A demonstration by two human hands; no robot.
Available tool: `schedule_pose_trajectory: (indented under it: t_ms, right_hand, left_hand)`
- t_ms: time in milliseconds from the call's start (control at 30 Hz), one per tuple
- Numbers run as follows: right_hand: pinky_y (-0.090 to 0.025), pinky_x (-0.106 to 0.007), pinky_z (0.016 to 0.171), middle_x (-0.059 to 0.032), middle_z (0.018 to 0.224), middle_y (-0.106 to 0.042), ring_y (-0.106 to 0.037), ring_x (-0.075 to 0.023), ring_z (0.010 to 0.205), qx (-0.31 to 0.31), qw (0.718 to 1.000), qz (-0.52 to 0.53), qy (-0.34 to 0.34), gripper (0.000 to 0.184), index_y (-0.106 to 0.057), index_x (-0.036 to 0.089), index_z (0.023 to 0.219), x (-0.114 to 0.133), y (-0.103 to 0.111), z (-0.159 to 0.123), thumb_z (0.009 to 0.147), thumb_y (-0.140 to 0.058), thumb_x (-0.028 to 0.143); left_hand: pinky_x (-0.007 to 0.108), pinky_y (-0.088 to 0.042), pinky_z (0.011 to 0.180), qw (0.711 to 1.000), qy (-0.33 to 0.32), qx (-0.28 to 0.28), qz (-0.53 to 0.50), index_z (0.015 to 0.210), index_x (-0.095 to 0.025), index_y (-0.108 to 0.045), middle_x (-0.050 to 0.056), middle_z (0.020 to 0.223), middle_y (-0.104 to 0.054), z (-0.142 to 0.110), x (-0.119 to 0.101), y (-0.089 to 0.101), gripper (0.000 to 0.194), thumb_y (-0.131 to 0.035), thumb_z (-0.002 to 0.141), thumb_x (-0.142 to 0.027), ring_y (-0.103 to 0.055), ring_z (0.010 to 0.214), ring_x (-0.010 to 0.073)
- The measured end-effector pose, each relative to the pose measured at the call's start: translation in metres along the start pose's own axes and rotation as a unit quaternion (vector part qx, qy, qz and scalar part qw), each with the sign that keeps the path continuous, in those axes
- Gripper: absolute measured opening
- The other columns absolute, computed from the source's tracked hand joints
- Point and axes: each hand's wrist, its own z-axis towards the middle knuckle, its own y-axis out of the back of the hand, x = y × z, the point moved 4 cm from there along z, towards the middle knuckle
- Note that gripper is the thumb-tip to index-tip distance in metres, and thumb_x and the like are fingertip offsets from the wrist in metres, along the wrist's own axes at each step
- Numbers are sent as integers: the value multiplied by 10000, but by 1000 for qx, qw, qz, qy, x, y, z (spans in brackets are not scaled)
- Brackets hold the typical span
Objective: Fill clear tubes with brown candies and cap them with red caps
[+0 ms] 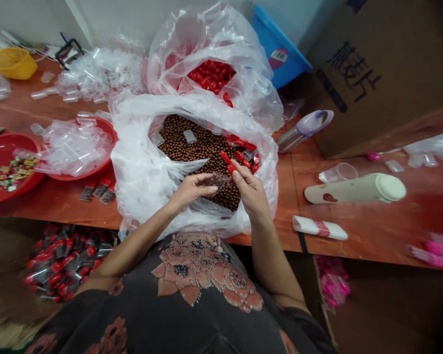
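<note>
Left hand (190, 191) fingers clamped on clear pouch (216, 181), right hand (251, 192) fingers on red piece (231, 169); a slip risks loss among brown beads (203, 147).

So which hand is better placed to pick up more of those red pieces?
Probably the right hand: it is nearest the red pieces, though pinching one; the left hand holds a small clear bag.

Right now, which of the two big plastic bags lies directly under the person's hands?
The nearer bag, filled with brown balls, lies under the left hand and right hand; the farther bag holds red pieces instead.
</note>
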Motion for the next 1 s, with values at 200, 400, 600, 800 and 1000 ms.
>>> schedule_pose_trajectory:
  t_ms: [200, 400, 600, 800, 1000]
  right_hand:
    - [-484, -402, 1003, -6, 1095, -683, -620, -173, 1065, 58, 995, -72, 46, 331, -674, 375, 1247, 9, -8, -7, 937, -572, 319]
    - [-513, -398, 943, -1, 1042, -715, -651, -170, 985, 77, 992, -87, 53, 277, -721, 373, 1163, 17, -8, -10, 913, -623, 303]
    - [-537, -404, 893, -2, 1024, -726, -661, -175, 956, 65, 991, -94, 76, 255, -729, 375, 1141, 22, -9, -11, 916, -628, 311]
    - [-517, -433, 978, -58, 1200, -675, -636, -223, 1100, 96, 967, -195, 136, 448, -606, 326, 1334, 24, -15, -14, 894, -662, 387]
    - [-513, -470, 1016, -117, 1350, -603, -605, -279, 1219, 65, 939, -269, 204, 763, -405, 257, 1444, 12, -26, -20, 791, -774, 397]
  left_hand:
    - [333, -585, 816, 999, 30, 28, -19, 1104, -178, -757, 102, 1116, -737, -9, 4, 1, 401, -778, 719, -288, -685, 930, 184]
    - [338, -580, 820, 1000, 18, 20, 7, 1122, -200, -756, 88, 1106, -748, -17, -1, 4, 414, -788, 717, -284, -690, 897, 169]
    - [322, -581, 761, 1000, 15, 18, 10, 1097, -213, -768, 77, 1038, -761, -17, -5, 7, 403, -805, 708, -308, -690, 827, 162]
    - [310, -581, 752, 998, -2, -30, -52, 1023, -176, -773, 67, 972, -761, -19, -4, 3, 397, -849, 653, -300, -685, 805, 156]
    - [228, -542, 707, 993, -13, -48, -103, 1011, -168, -727, 45, 962, -749, -18, 0, -2, 413, -863, 661, -340, -678, 802, 131]
